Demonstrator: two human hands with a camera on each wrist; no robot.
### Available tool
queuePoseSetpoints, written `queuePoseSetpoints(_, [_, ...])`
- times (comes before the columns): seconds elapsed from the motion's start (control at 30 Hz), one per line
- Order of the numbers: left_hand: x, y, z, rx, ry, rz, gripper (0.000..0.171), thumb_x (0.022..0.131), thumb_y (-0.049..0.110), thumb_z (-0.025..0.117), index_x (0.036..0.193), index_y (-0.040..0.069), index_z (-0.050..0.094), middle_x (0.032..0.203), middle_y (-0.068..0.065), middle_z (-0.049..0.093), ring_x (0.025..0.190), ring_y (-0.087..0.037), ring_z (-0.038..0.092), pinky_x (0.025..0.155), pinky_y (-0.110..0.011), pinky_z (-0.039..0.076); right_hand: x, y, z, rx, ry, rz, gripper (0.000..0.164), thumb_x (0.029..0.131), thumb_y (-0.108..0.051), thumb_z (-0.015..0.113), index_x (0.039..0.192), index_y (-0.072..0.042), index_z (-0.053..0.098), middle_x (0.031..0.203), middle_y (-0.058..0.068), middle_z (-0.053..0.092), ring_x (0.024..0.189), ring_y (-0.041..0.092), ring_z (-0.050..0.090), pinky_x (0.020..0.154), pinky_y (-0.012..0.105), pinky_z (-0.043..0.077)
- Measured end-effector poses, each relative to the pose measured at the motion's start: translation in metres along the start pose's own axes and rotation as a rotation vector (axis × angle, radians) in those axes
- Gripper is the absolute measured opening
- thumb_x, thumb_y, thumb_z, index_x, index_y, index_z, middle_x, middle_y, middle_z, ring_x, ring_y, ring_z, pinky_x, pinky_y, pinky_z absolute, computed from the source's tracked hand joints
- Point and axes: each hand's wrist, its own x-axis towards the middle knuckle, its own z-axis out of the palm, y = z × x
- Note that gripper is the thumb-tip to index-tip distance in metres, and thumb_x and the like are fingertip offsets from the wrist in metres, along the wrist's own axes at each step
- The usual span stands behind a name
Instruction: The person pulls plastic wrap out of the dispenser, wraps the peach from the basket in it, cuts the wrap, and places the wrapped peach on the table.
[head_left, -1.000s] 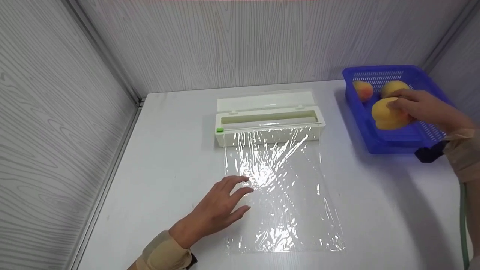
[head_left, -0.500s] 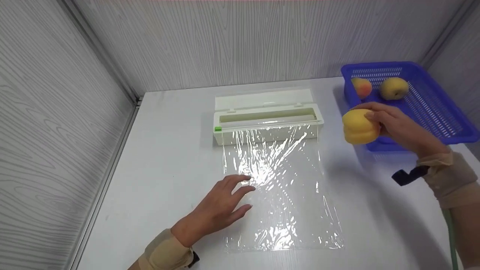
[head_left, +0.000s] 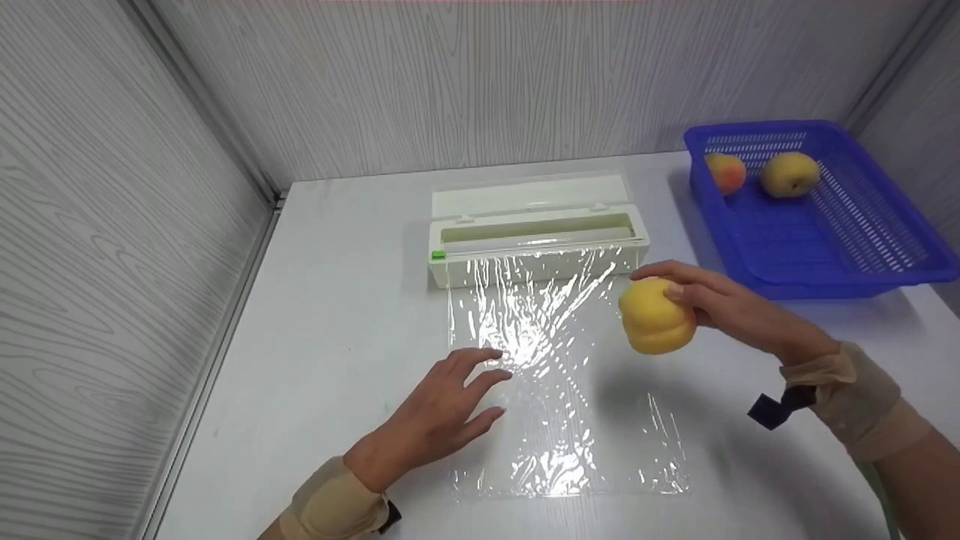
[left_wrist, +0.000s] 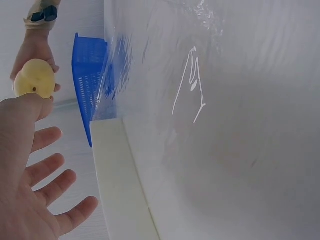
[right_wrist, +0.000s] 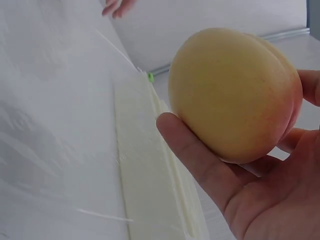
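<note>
My right hand grips a yellow peach and holds it above the right side of a sheet of clear cling film. Up close in the right wrist view, the peach shows a red blush, with thumb and fingers around it. The film runs toward me from a white cling film dispenser, whose lid is folded back. Over the film's left edge, my left hand has its fingers spread and slightly bent, with nothing in it.
A blue plastic basket stands at the back right, holding a red-yellow fruit and a yellowish round fruit at its far left. A green slider sits on the dispenser's left end. Wood-grain panels border the white table.
My right hand has carried the peach out of the basket, leftward and toward me, to above the film. My left hand has stayed nearly still.
</note>
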Motion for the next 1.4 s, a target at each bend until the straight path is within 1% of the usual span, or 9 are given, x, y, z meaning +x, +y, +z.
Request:
queuePoseSetpoints(0.13, [-0.001, 0.001, 0.000, 0.013, -0.004, 0.003, 0.043, 0.091, 0.028, 0.070, 0.129, 0.016, 0.056, 0.138, -0.007, 0.053, 0.129, -0.022, 0.050, 0.101, -0.037, 0.048, 0.002, 0.004, 0.022, 0.030, -0.045, 0.042, 0.045, 0.109, -0.027, 0.032, 0.152, -0.018, 0.036, 0.129, 0.016, 0.052, 0.101, 0.026, 0.063, 0.080, 0.034, 0.056])
queuePoseSetpoints(0.33, [0.001, 0.003, 0.000, 0.010, 0.028, 0.028, 0.047, 0.087, 0.026, 0.075, 0.129, 0.014, 0.057, 0.137, -0.008, 0.054, 0.127, -0.022, 0.052, 0.100, -0.037, 0.050, 0.005, 0.011, 0.055, 0.141, -0.092, 0.017, 0.044, 0.110, -0.025, 0.030, 0.152, -0.015, 0.037, 0.132, 0.020, 0.051, 0.107, 0.029, 0.062, 0.083, 0.037, 0.057])
queuePoseSetpoints(0.6, [0.021, 0.019, 0.000, -0.023, -0.020, 0.069, 0.069, 0.088, 0.043, 0.072, 0.143, 0.012, 0.045, 0.140, -0.006, 0.051, 0.129, -0.019, 0.050, 0.105, -0.033, 0.047, 0.012, 0.011, 0.092, 0.198, -0.145, 0.031, 0.043, 0.109, -0.026, 0.031, 0.150, -0.016, 0.037, 0.133, 0.019, 0.049, 0.109, 0.032, 0.061, 0.084, 0.039, 0.057])
queuePoseSetpoints(0.73, [0.031, 0.029, 0.006, -0.052, 0.019, 0.086, 0.088, 0.080, 0.048, 0.079, 0.147, 0.010, 0.038, 0.139, -0.006, 0.050, 0.128, -0.018, 0.051, 0.105, -0.031, 0.047, 0.011, 0.012, 0.105, 0.246, -0.177, 0.071, 0.042, 0.110, -0.029, 0.030, 0.150, -0.017, 0.035, 0.131, 0.021, 0.048, 0.108, 0.033, 0.062, 0.085, 0.039, 0.057])
queuePoseSetpoints(0.83, [0.035, 0.036, 0.012, -0.060, 0.056, 0.081, 0.095, 0.074, 0.052, 0.081, 0.147, 0.010, 0.036, 0.136, -0.006, 0.051, 0.125, -0.018, 0.053, 0.102, -0.030, 0.048, 0.011, 0.016, 0.115, 0.283, -0.180, 0.113, 0.042, 0.109, -0.034, 0.030, 0.148, -0.018, 0.035, 0.130, 0.021, 0.049, 0.108, 0.032, 0.062, 0.087, 0.039, 0.056])
queuePoseSetpoints(1.0, [0.036, 0.046, 0.022, -0.038, 0.077, 0.042, 0.090, 0.072, 0.060, 0.079, 0.140, 0.012, 0.044, 0.127, -0.005, 0.054, 0.116, -0.019, 0.056, 0.094, -0.031, 0.051, 0.011, 0.024, 0.125, 0.299, -0.149, 0.180, 0.044, 0.108, -0.042, 0.029, 0.143, -0.016, 0.037, 0.130, 0.020, 0.052, 0.108, 0.031, 0.064, 0.087, 0.043, 0.057])
queuePoseSetpoints(1.13, [0.033, 0.047, 0.028, -0.026, 0.061, 0.009, 0.084, 0.071, 0.058, 0.078, 0.135, 0.012, 0.049, 0.123, -0.003, 0.056, 0.114, -0.017, 0.057, 0.093, -0.031, 0.050, 0.010, 0.026, 0.127, 0.256, -0.145, 0.192, 0.043, 0.108, -0.041, 0.030, 0.141, -0.016, 0.040, 0.128, 0.020, 0.055, 0.106, 0.034, 0.065, 0.085, 0.047, 0.058])
queuePoseSetpoints(1.23, [0.030, 0.045, 0.030, -0.025, 0.044, -0.002, 0.081, 0.071, 0.054, 0.079, 0.134, 0.012, 0.049, 0.122, -0.001, 0.058, 0.114, -0.016, 0.057, 0.093, -0.031, 0.050, 0.007, 0.028, 0.129, 0.149, -0.151, 0.164, 0.040, 0.106, -0.034, 0.044, 0.143, -0.021, 0.039, 0.128, 0.016, 0.056, 0.105, 0.035, 0.066, 0.084, 0.045, 0.059])
queuePoseSetpoints(1.4, [0.026, 0.042, 0.035, -0.009, 0.012, -0.017, 0.085, 0.069, 0.055, 0.080, 0.136, 0.012, 0.049, 0.120, 0.001, 0.062, 0.113, -0.015, 0.059, 0.092, -0.031, 0.050, 0.004, 0.033, 0.135, -0.111, -0.118, 0.049, 0.069, 0.089, -0.026, 0.073, 0.146, -0.029, 0.035, 0.134, 0.001, 0.053, 0.109, 0.024, 0.064, 0.084, 0.034, 0.058])
